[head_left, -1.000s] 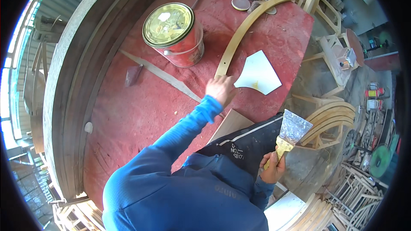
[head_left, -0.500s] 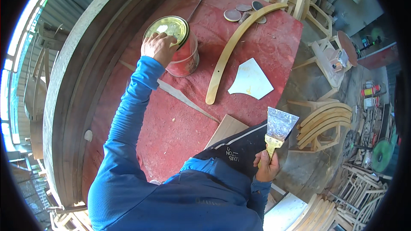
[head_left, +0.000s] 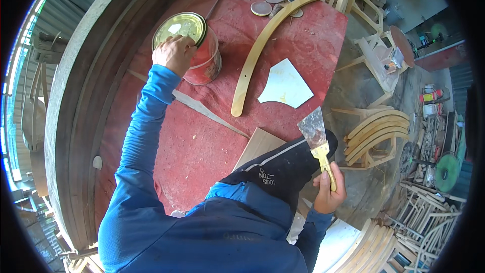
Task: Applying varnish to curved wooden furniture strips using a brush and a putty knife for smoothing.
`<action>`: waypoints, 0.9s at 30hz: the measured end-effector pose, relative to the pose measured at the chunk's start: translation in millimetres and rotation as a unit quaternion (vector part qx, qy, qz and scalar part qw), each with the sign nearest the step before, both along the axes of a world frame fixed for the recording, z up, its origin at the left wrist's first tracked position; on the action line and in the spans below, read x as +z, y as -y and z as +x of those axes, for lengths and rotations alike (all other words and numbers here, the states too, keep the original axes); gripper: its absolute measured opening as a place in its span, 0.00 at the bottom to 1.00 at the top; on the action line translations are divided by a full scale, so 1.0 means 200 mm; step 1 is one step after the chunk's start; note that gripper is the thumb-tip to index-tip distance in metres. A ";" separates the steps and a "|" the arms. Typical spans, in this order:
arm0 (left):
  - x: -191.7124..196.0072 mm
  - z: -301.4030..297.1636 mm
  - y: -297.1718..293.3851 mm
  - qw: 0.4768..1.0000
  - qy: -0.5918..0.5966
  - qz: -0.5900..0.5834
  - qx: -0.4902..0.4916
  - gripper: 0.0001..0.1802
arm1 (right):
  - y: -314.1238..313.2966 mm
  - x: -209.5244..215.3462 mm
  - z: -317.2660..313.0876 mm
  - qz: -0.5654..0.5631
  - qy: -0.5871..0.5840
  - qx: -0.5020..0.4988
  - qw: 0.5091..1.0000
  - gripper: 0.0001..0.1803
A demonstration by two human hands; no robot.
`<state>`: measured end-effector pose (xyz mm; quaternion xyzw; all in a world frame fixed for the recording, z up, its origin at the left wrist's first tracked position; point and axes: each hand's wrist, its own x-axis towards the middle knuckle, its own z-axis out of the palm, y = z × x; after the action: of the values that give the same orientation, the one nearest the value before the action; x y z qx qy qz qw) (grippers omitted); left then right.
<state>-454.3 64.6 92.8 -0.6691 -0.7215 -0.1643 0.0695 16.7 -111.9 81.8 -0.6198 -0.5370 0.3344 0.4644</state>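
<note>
My left hand (head_left: 173, 54) is closed on the near rim of a round gold lid (head_left: 188, 26), which sits tilted at the top of a red-smeared, see-through tub (head_left: 206, 63). Part of the tub's rim shows to the right of the lid; its inside is hidden. In my right hand (head_left: 331, 192) is a putty knife (head_left: 320, 149), gripped by its yellow handle, the stained blade pointing up and away. A white flat piece with a curved edge and yellowish smears (head_left: 286, 86) lies beyond the blade. Left of that piece rests a long curved wooden strip (head_left: 247, 71).
Round discs (head_left: 261, 8) lie at the far end of the red tabletop (head_left: 187, 146). A tall curved dark wooden form (head_left: 76, 101) walls the left side. A plain board (head_left: 258, 146) is near my leg. Curved wooden parts (head_left: 379, 129) and wooden frames stand on the right.
My left hand and the lid have shifted left against the tub, baring more of its rim. The putty knife has turned, its blade swinging left, and my right hand has moved slightly right.
</note>
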 end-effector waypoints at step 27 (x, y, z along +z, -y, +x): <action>-0.02 -0.69 0.27 0.828 0.399 0.357 0.168 0.19 | -0.80 0.34 -0.53 -0.030 -0.269 0.207 0.940 0.18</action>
<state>-592.8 11.0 89.2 -0.3419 -0.6789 -0.6488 0.0355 -88.6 48.2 150.2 -0.3951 -0.4987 0.5933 0.4932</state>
